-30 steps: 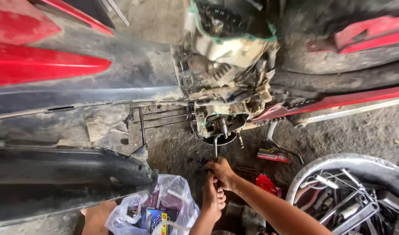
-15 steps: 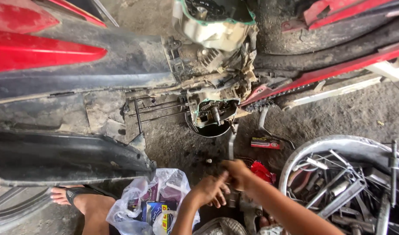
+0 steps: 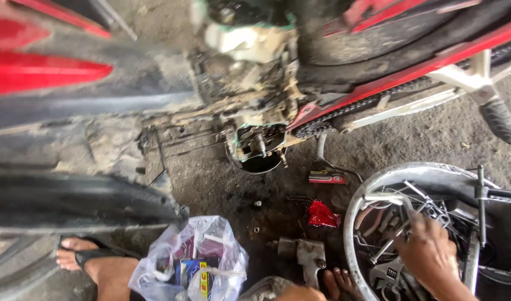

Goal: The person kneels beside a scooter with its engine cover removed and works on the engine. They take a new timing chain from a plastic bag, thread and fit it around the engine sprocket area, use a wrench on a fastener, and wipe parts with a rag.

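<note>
The right hand (image 3: 431, 253) digs in the metal bowl (image 3: 355, 212) of tools at four o'clock; its fingers are hidden. The motorbike engine (image 3: 255, 139) sits open. The left hand is unseen.

The dirty concrete floor (image 3: 211, 184) carries everything — a round metal basin (image 3: 378, 184) of tools at four o'clock, a clear plastic bag (image 3: 211, 245) at seven, a grey power tool (image 3: 305, 256) at six, and a red rag (image 3: 322, 214) near the centre.
</note>
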